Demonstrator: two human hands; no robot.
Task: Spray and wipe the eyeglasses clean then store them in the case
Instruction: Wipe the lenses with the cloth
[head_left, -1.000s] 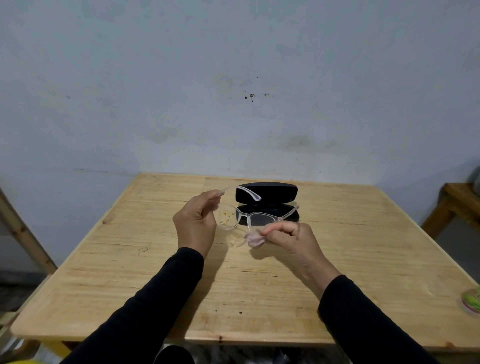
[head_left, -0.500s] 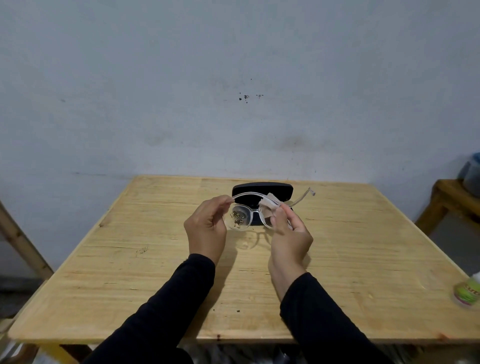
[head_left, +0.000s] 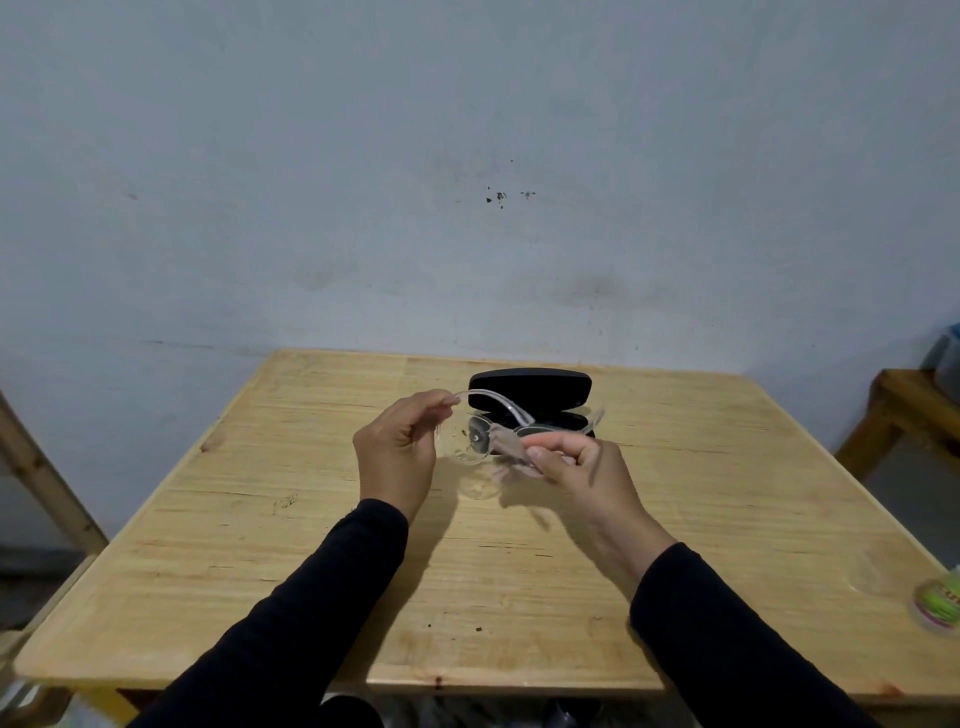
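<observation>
Clear-framed eyeglasses (head_left: 475, 441) hang above the middle of the wooden table (head_left: 260, 519), their arms unfolded. My left hand (head_left: 397, 452) pinches the frame at its left end. My right hand (head_left: 582, 467) grips a small pale cloth (head_left: 511, 449) and presses it on the right lens. The left lens shows brownish specks. A black eyeglass case (head_left: 530, 389) lies open on the table just behind the glasses, partly hidden by them.
A small bottle with a green label (head_left: 937, 608) stands at the table's right edge. A wooden stool (head_left: 904, 405) is at the far right, a wooden frame leg (head_left: 41, 467) at the left. A grey wall rises behind the table.
The glasses have tilted and dropped slightly. My right hand has turned from upright to palm-sideways, dragging the cloth over the right lens. The left hand has kept its pinch.
</observation>
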